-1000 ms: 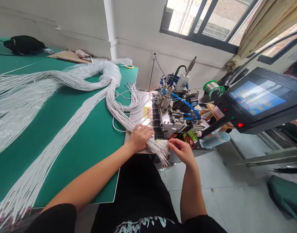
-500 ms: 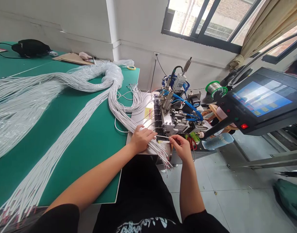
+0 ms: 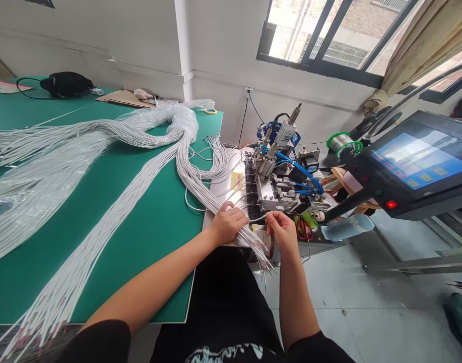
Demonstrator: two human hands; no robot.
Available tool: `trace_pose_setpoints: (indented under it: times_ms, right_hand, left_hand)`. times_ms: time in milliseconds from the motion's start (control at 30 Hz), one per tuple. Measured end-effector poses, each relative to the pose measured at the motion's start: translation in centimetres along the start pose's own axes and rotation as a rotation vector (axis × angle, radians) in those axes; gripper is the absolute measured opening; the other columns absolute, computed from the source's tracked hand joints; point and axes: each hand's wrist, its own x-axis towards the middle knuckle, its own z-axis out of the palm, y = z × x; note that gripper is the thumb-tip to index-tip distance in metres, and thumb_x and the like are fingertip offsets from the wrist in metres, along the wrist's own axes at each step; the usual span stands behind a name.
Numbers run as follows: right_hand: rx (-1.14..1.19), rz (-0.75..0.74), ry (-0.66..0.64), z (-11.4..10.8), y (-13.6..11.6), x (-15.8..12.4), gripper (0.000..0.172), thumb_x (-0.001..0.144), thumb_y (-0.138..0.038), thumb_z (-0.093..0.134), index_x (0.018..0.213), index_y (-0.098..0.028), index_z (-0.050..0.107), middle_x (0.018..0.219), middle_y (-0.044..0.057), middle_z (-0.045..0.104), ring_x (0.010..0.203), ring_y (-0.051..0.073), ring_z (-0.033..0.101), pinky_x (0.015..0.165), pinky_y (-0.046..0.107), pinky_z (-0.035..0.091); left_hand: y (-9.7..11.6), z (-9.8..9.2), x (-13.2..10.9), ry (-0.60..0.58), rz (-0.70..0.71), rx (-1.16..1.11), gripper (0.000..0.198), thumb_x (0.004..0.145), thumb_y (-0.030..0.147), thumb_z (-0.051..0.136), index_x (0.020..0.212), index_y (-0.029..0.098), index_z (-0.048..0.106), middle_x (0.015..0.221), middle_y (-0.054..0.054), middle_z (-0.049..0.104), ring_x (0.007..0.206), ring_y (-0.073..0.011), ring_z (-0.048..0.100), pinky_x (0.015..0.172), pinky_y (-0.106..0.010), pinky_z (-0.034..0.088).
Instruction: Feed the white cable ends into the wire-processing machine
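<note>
My left hand lies over a thick bundle of white cables, its fingers curled round the strands and the end of one cable. That single white cable runs across to my right hand, where thumb and fingers pinch its tip. Just beyond both hands stands a bench machine with metal cylinders and blue air hoses. Several cables lead into a black slotted row along its near side. Below my left hand the bundle's stripped, reddish ends hang past the table edge.
More white cables spread over the green table, some in clear plastic wrap. On the right are a touchscreen on an arm, a solder wire spool, red-handled scissors and a clear bottle.
The view has shifted slightly, so the scene sits lower and further right. My right hand has drawn a little nearer to my left, and the cable between them now bows.
</note>
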Motion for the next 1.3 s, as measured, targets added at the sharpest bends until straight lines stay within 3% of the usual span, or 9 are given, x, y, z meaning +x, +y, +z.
trace_pose_setpoints:
  times_ms: [200,433,600,900,1100,1300]
  right_hand:
    - [-0.02,-0.016,-0.031,0.4,-0.6,-0.1,0.032,0.077,-0.048,0.066,0.075,-0.017,0.06,0.065,0.0,0.056,0.047,0.009,0.043,0.046,0.023,0.033]
    - [-0.62,-0.221,0.062,-2.1,0.3,0.9,0.03,0.083,-0.044,0.056,0.075,-0.017,0.065,0.064,0.003,0.061,0.058,0.015,0.051,0.059,0.027,0.038]
    - [-0.73,-0.244,-0.028,-3.0,1.3,1.8,0.027,0.085,-0.039,0.051,0.071,-0.018,0.061,0.067,0.002,0.06,0.061,0.014,0.049,0.061,0.026,0.036]
    - [-0.276,-0.042,-0.138,-3.2,3.6,2.8,0.032,0.079,-0.045,0.055,0.065,-0.017,0.049,0.061,-0.003,0.043,0.059,0.011,0.037,0.056,0.023,0.029]
    - [-0.021,0.181,-0.039,-2.3,4.8,3.1,0.03,0.067,-0.045,0.059,0.061,-0.019,0.045,0.053,-0.005,0.034,0.051,0.008,0.026,0.048,0.023,0.021]
    - [0.025,0.213,0.007,-1.8,5.4,2.7,0.034,0.065,-0.048,0.061,0.06,-0.019,0.044,0.051,-0.005,0.034,0.048,0.008,0.027,0.047,0.023,0.022]
  left_hand:
    - [-0.1,0.2,0.2,-0.087,-0.007,-0.005,0.016,0.085,0.014,0.047,0.085,0.021,0.062,0.077,0.0,0.064,0.079,-0.0156,0.056,0.094,-0.037,0.028]
    - [-0.1,0.2,0.4,-0.104,-0.033,0.01,0.033,0.081,0.008,0.049,0.107,0.024,0.062,0.086,-0.001,0.067,0.084,-0.0175,0.059,0.092,-0.04,0.028]
    - [-0.1,0.4,0.5,-0.112,-0.057,-0.008,0.033,0.083,0.009,0.048,0.107,0.026,0.063,0.093,-0.003,0.068,0.089,-0.018,0.059,0.093,-0.042,0.028]
    - [-0.2,0.7,0.6,-0.189,-0.105,-0.031,0.043,0.072,0.009,0.055,0.111,0.024,0.064,0.096,-0.005,0.067,0.091,-0.0208,0.057,0.094,-0.044,0.029]
    - [-0.1,1.1,0.7,-0.181,-0.126,-0.039,0.042,0.071,0.011,0.056,0.11,0.023,0.066,0.094,-0.006,0.066,0.089,-0.0219,0.057,0.092,-0.043,0.029]
    - [-0.1,1.1,0.7,-0.165,-0.12,-0.04,0.038,0.072,0.012,0.056,0.106,0.022,0.065,0.093,-0.006,0.066,0.089,-0.0215,0.057,0.092,-0.043,0.03]
